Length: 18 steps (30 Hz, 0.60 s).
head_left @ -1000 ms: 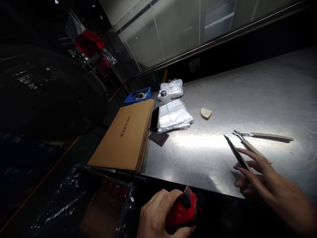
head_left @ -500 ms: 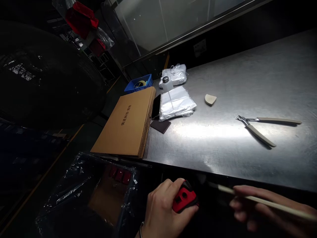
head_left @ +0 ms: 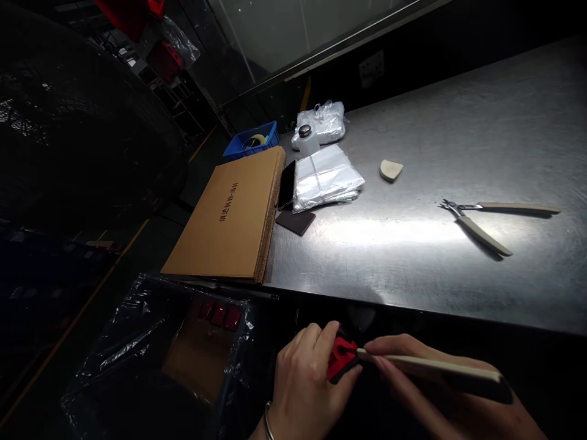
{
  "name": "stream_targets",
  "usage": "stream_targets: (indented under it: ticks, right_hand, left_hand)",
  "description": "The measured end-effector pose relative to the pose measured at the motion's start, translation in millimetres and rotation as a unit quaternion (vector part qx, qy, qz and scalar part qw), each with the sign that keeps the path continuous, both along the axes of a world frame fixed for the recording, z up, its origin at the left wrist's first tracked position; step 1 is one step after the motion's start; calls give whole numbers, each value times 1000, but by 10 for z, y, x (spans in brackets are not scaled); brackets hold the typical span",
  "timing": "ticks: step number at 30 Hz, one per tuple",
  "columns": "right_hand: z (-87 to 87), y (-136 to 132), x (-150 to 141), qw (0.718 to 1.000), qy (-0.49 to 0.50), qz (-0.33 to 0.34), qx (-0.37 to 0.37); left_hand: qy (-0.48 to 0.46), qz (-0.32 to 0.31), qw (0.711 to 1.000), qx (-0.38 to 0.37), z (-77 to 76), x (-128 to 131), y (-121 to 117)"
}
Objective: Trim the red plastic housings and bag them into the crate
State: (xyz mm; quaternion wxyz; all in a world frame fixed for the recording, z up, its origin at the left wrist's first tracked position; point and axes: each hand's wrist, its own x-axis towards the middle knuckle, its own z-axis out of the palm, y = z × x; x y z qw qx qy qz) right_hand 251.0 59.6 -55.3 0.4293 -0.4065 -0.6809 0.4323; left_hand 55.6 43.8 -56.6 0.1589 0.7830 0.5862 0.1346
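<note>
Closest to me, the left hand [head_left: 308,373] grips the red-and-black part [head_left: 342,356] between thumb and fingers; the right hand [head_left: 426,379] pinches a pale-handled tool [head_left: 431,365], its tip at the part's edge. Beyond the table's [head_left: 413,269] near edge lie nippers [head_left: 477,221], open, and a cream wedge [head_left: 391,170]; cardboard [head_left: 229,217] sits leftward. Half a second ago, tool and part were apart. Nothing stands between the hands.

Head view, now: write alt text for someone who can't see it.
Left hand grips a red part; right hand holds a pale-handled tool up to it. Beyond, open pliers, plastic bags and stacked cardboard lie on a metal bench.
</note>
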Motion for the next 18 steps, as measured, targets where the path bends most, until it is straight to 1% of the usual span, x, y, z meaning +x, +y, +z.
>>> stream_targets:
  ticks: [1, 3, 7, 10, 13, 16, 18]
  right_hand:
    - [13, 16, 4, 999, -18, 22, 19]
    - [17, 42, 20, 997, -31, 64, 31]
    - [-24, 131, 109, 984, -35, 172, -1]
    - [-4, 245, 196, 966, -44, 250, -44]
    - [56, 327, 244, 958, -33, 278, -68]
    - [105, 351, 251, 958, -42, 280, -53]
    - [128, 348, 258, 956, -75, 282, -33]
  left_hand:
    - [0, -1, 1000, 1, -7, 1, 0]
    - [-12, 0, 1000, -7, -18, 1, -1]
    - [-68, 16, 995, -65, -16, -3, -4]
    - [-93, 25, 992, -79, -4, 6, -5]
    - [-107, 30, 990, -82, 4, 28, 0]
    - [-112, 22, 990, -86, -2, 54, 8]
    - [-117, 19, 988, -95, -11, 71, 15]
